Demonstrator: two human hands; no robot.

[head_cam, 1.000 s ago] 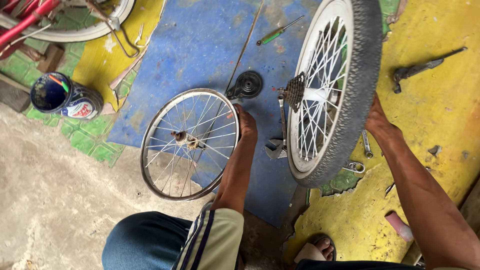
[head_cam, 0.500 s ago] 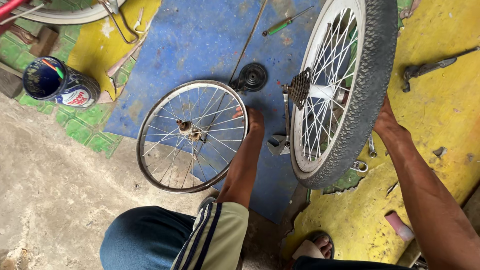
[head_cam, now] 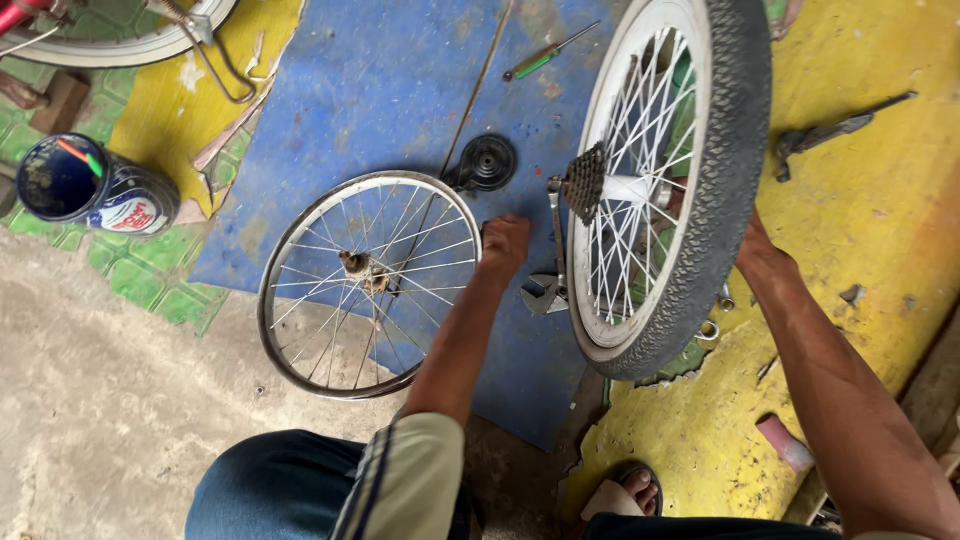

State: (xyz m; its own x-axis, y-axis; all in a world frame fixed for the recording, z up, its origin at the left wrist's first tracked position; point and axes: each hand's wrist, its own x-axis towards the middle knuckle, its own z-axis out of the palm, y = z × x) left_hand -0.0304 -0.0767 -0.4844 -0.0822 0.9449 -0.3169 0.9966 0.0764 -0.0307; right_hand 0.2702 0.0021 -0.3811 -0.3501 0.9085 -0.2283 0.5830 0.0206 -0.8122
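The right hand (head_cam: 755,250) steadies the upright tyred wheel with white rim, steel spokes and rusty sprocket cluster (head_cam: 670,180) from its far side; whether those fingers clasp the tyre I cannot tell. Just left of that wheel, the left hand (head_cam: 503,243) is curled loosely over the blue mat (head_cam: 370,90), close above the grey adjustable wrench (head_cam: 548,290), seemingly holding nothing. Further left lies a bare silver spoked rim (head_cam: 365,282). With only one hand bracing it, the upright wheel could roll or topple onto the reaching hand.
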